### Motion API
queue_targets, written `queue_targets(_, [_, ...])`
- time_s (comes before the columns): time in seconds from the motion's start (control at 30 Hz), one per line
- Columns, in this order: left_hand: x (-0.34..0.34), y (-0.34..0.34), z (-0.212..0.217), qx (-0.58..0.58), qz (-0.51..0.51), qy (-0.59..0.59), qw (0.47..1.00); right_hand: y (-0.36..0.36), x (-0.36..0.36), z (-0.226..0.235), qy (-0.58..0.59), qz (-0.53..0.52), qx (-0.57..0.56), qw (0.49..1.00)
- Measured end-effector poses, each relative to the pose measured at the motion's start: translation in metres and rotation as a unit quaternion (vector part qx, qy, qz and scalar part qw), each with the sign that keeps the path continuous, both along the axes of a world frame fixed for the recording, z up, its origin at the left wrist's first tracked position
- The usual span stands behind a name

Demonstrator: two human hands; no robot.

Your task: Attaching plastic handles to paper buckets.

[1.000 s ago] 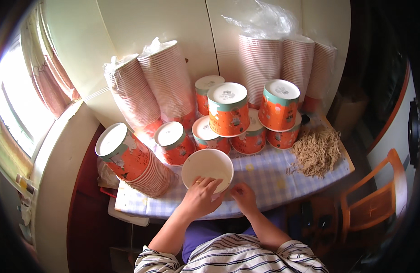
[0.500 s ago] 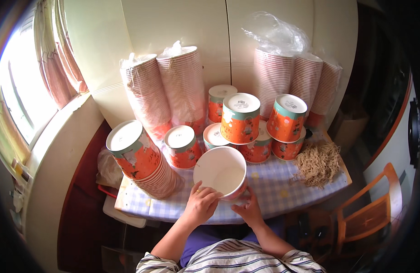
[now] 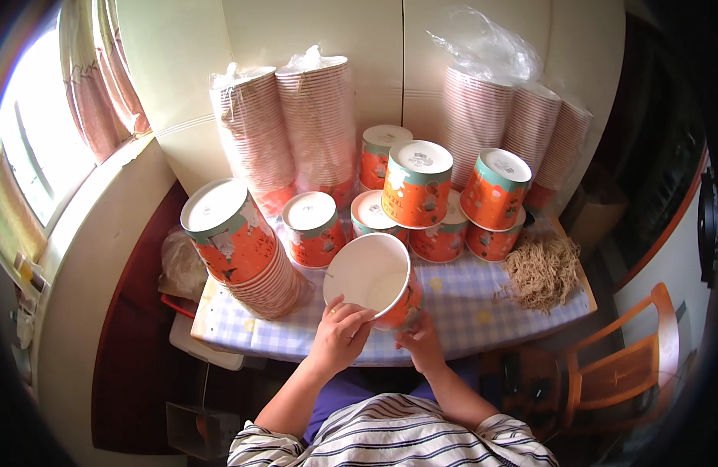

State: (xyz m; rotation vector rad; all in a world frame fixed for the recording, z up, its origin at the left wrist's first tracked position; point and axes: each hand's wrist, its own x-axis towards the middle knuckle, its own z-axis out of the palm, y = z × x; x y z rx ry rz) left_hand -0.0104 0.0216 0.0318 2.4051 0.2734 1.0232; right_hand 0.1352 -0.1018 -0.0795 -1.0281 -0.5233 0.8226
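A large paper bucket [image 3: 367, 272], white inside and orange outside, is tilted with its mouth toward me at the front of the table. My left hand [image 3: 342, 336] grips its near rim, fingers curled over the edge. Against the lower right side, my right hand [image 3: 421, 342] holds the bucket, its fingertips partly hidden. A tiny dark strand shows at the bucket's left inner wall. To the left leans a nested stack of the same buckets [image 3: 238, 241], bottoms up. Behind are several upside-down orange and green buckets [image 3: 417, 187], some set on top of others.
Tall plastic-wrapped bucket stacks [image 3: 320, 124] stand at the back left, with more stacks [image 3: 476, 124] at the back right. A heap of tan shredded paper [image 3: 542, 272] lies on the checked tablecloth [image 3: 460, 311] at right. A wooden chair [image 3: 628, 366] is beyond the table's right side.
The bucket in my hands has tipped further, turning more of its orange right side into view. My right hand has closed in against it. The whole view has shifted slightly.
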Motion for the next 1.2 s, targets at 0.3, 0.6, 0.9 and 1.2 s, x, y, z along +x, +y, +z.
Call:
queue_targets(0.3, [-0.006,-0.001,-0.003,-0.033,-0.020,-0.059,0.998,0.000,0.015,0.022,-0.058,-0.057,-0.028,0.996])
queue_targets(0.6, [-0.023,0.001,-0.030,-0.088,0.037,-0.144,0.985,-0.007,0.067,0.105,-0.455,-0.089,-0.042,0.885])
queue_targets(0.9, [0.033,0.038,-0.103,-0.056,0.065,-0.085,0.993,0.078,0.071,0.261,-0.758,-0.170,0.083,0.624])
queue_targets(1.2, [0.040,0.054,-0.132,-0.058,0.092,-0.044,0.993,0.154,0.018,0.365,-0.844,-0.139,0.175,0.487])
